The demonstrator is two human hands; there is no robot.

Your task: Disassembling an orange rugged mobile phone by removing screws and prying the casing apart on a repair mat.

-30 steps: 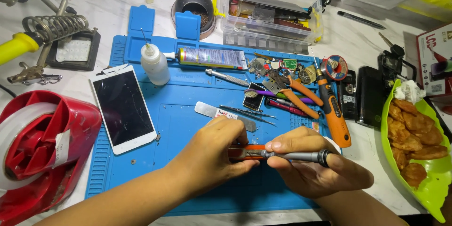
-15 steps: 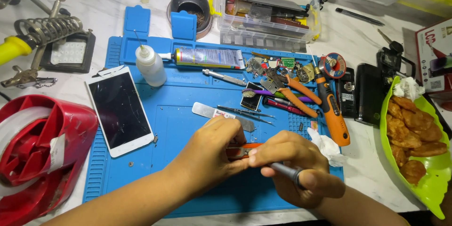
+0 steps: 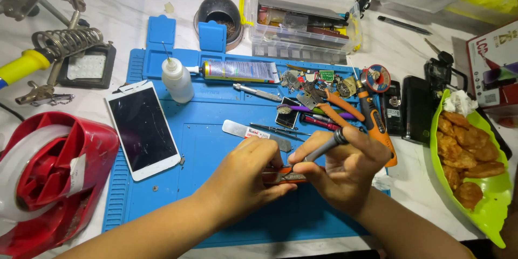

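Both forearms rise from the bottom edge toward the lower middle of the frame. The left hand (image 3: 249,170) and right hand (image 3: 340,170) meet there, fingers curled closed in pinching grips, fingertips touching.

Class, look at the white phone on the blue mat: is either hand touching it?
No. The white phone lies apart to the left, while the left hand and right hand meet mid-mat.
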